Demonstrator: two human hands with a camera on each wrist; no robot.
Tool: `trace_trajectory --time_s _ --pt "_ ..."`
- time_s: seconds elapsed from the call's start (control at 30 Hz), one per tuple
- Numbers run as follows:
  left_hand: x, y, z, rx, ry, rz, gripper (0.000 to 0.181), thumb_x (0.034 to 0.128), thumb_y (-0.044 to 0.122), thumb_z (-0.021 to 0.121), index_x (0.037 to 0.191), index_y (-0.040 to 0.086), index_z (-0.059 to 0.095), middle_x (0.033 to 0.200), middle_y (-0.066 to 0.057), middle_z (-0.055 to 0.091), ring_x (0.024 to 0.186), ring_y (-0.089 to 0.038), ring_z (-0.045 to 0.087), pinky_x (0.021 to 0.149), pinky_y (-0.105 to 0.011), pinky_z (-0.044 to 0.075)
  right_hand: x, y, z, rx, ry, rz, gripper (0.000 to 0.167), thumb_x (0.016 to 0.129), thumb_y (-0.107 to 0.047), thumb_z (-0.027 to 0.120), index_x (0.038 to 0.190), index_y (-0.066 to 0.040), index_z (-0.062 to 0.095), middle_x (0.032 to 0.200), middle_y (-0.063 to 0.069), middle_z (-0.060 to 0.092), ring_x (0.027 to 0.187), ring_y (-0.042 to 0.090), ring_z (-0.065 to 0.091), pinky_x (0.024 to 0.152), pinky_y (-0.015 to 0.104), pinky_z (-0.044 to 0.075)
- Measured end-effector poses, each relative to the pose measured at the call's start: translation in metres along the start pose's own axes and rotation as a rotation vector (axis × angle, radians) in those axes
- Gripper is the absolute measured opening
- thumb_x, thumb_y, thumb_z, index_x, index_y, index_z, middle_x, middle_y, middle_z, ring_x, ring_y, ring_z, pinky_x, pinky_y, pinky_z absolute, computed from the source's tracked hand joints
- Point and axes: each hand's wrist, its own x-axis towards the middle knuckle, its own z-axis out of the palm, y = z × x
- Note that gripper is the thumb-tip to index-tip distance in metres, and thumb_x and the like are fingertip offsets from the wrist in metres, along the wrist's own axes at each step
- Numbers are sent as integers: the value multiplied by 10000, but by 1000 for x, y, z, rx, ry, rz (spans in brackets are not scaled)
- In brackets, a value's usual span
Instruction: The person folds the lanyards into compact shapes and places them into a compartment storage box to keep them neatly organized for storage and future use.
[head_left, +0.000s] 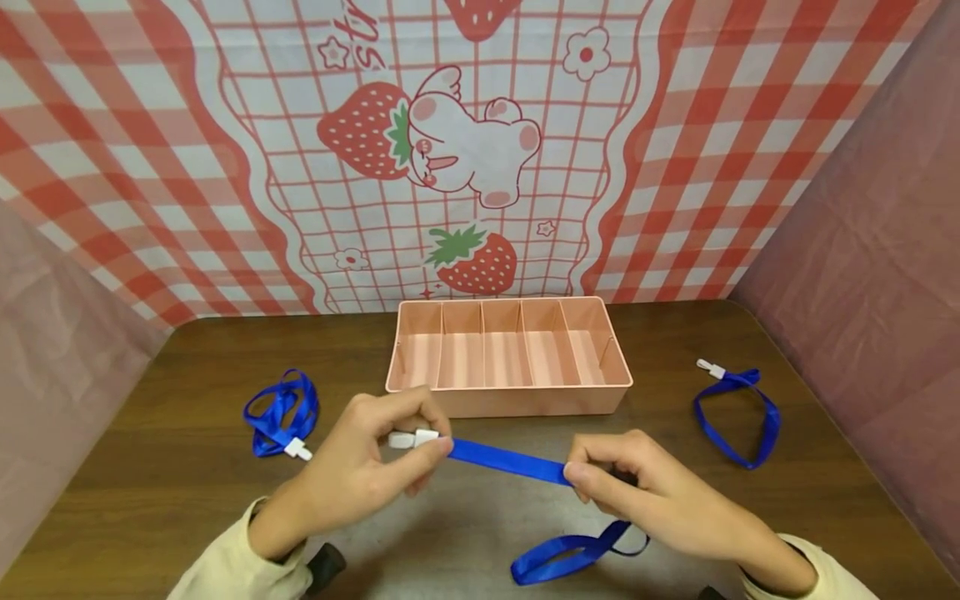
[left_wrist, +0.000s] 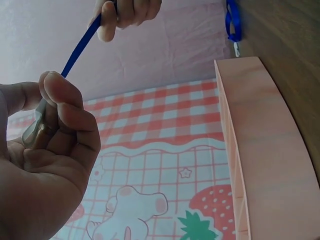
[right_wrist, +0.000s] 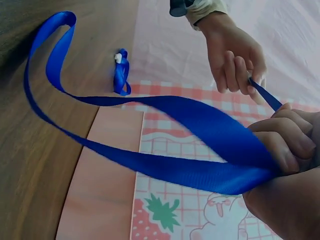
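A blue lanyard (head_left: 510,461) is stretched between my two hands above the table, in front of the pink box. My left hand (head_left: 390,454) pinches it between thumb and fingers beside its white plastic clip (head_left: 415,439). The strap's other part is gripped by my right hand (head_left: 645,492), thumb on top. From the right hand the rest of the strap hangs down in a loop, seen large in the right wrist view as a blue band (right_wrist: 200,125). In the left wrist view the clip (left_wrist: 36,127) lies partly hidden within the left hand's curled fingers.
A pink box (head_left: 510,402) with several compartments stands at the table's back. One coiled blue lanyard (head_left: 281,412) lies at the left, another looped lanyard (head_left: 772,425) at the right. Behind the wooden table (head_left: 150,475) hangs a strawberry-print cloth (head_left: 480,208).
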Motion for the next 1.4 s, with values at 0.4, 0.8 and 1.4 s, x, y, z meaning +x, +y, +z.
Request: trace_trajectory --time_s 0.4,0.8,1.4 --pt "-19 -5 -12 60 4 -52 213 924 -32 644 876 171 598 595 92 550 481 -16 517 408 -169 411 -10 3 -4 99 -78 57 315 1001 136 403 853 -114 525 644 20 385 549 -29 330 392 189 273" --pt "-28 -5 -23 19 15 -100 224 942 -77 599 908 144 589 615 64 566 499 -79 532 422 -227 443 -19 11 -10 338 -141 -11 342 973 224 268 870 -18 487 599 63 324 445 175 269 383 166 239" --pt "-42 -4 -42 73 63 -160 236 954 -83 571 932 150 605 618 69 557 505 -103 537 412 -233 433 -25 14 -11 212 -157 49 346 966 181 400 802 -79 559 598 41 347 461 114 278 383 171 218"
